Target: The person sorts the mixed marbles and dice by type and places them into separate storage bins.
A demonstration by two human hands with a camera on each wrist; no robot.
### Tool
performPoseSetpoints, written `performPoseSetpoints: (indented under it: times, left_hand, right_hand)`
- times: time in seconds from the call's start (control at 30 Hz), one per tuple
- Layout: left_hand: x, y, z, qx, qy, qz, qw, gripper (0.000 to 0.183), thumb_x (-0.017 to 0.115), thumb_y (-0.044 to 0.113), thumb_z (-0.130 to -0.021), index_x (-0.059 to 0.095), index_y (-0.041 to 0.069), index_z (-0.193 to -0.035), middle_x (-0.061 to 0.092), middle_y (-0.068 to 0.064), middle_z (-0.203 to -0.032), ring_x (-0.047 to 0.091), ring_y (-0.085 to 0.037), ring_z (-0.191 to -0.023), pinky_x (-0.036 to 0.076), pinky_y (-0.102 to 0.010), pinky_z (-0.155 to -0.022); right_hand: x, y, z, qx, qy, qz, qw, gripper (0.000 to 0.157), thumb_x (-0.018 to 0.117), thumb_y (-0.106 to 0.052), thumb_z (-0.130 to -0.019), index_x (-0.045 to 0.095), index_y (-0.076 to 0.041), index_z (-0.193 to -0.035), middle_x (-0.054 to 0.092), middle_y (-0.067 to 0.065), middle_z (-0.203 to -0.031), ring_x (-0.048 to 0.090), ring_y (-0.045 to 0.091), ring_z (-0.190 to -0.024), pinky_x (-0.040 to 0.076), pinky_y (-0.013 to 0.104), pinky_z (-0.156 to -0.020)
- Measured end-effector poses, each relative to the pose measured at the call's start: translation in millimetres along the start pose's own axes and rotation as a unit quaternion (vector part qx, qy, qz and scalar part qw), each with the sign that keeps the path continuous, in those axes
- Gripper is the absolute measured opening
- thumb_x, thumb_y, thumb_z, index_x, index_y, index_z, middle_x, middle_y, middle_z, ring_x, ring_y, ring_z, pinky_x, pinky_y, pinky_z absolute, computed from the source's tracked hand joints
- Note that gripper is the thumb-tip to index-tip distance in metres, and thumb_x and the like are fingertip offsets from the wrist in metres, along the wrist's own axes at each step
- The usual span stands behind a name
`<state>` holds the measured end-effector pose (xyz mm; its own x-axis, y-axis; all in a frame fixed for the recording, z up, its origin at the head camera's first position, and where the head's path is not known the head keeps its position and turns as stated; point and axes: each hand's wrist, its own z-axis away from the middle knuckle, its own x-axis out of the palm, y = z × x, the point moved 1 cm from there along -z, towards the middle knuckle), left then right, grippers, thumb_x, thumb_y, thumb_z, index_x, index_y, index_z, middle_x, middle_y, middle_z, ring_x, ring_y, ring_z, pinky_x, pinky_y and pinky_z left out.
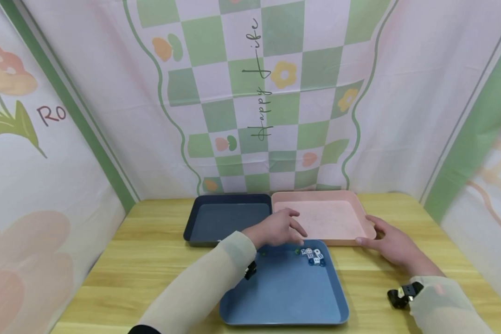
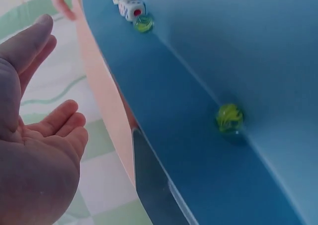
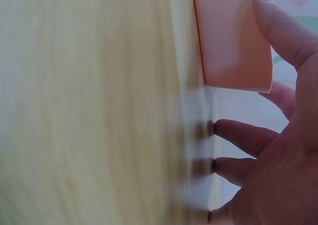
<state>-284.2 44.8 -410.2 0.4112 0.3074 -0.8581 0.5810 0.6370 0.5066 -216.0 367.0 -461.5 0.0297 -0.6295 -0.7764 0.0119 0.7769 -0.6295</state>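
My left hand hovers at the far edge of the blue tray, its fingers loosely spread and holding nothing. White dice cluster in that tray's far right corner, with small dark blue pieces among them. Along the tray's far wall lie two green marbles; one marble sits apart, the other marble beside the dice. My right hand holds the near right corner of the pink tray. Its thumb presses the outer wall; the lower fingers touch the wooden table.
A dark navy tray stands at the back left, side by side with the pink one. All three trays rest on a wooden table. Behind it hangs a checked curtain, with printed cloth along the left side.
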Motion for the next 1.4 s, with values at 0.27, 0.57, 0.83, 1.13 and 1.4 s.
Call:
performPoseSetpoints:
  times: [0.27, 0.57, 0.83, 1.13, 1.4]
  left_hand:
    - [12.8, 11.9, 0.0, 0.038, -0.035, -0.105, 0.9931, 0.019, 0.080, 0.032, -0.087, 0.079, 0.035, -0.106, 0.046, 0.009, -0.150, 0.026, -0.006, -0.142, 0.028, -0.036, -0.114]
    - [27.4, 18.5, 1.4, 0.086, -0.044, -0.163, 0.9820, 0.019, 0.079, 0.032, -0.088, 0.079, 0.034, -0.107, 0.043, 0.006, -0.152, 0.021, -0.007, -0.145, 0.024, -0.021, -0.112]
    - [37.1, 22.6, 2.0, 0.101, -0.049, -0.202, 0.9730, 0.020, 0.080, 0.030, -0.087, 0.079, 0.033, -0.107, 0.060, 0.016, -0.133, 0.021, -0.007, -0.145, 0.021, -0.021, -0.113]
    - [43.9, 21.3, 2.5, 0.097, -0.042, -0.211, 0.9718, 0.020, 0.080, 0.029, -0.087, 0.079, 0.033, -0.106, 0.068, 0.025, -0.107, 0.022, -0.007, -0.145, 0.020, -0.021, -0.113]
    - [45.5, 21.2, 0.7, 0.102, -0.043, -0.201, 0.9733, 0.015, 0.079, 0.027, -0.089, 0.080, 0.032, -0.103, 0.067, 0.025, -0.107, 0.021, -0.006, -0.145, 0.019, -0.021, -0.113]
  right_hand:
    - [0.0, 0.9, 0.1, 0.002, 0.000, -0.004, 1.000, 0.103, 0.069, -0.059, -0.087, 0.022, 0.000, -0.157, 0.029, 0.041, -0.147, 0.027, 0.062, -0.131, 0.024, 0.074, -0.099]
    - [0.9, 3.9, -0.7, 0.003, -0.001, 0.003, 1.000, 0.102, 0.069, -0.059, -0.087, 0.023, -0.001, -0.157, 0.031, 0.041, -0.146, 0.028, 0.062, -0.130, 0.025, 0.074, -0.097]
    - [1.5, 5.7, -2.2, 0.002, -0.002, 0.002, 1.000, 0.102, 0.069, -0.059, -0.087, 0.023, -0.002, -0.157, 0.031, 0.040, -0.147, 0.028, 0.062, -0.130, 0.025, 0.075, -0.097]
    - [2.0, 2.5, -2.5, 0.007, -0.006, 0.004, 1.000, 0.103, 0.068, -0.061, -0.087, 0.021, -0.003, -0.158, 0.031, 0.040, -0.147, 0.028, 0.063, -0.130, 0.024, 0.076, -0.096]
    - [0.2, 0.0, -0.7, 0.007, -0.007, -0.003, 1.000, 0.103, 0.069, -0.060, -0.087, 0.021, -0.002, -0.157, 0.031, 0.040, -0.147, 0.028, 0.062, -0.131, 0.024, 0.076, -0.097]
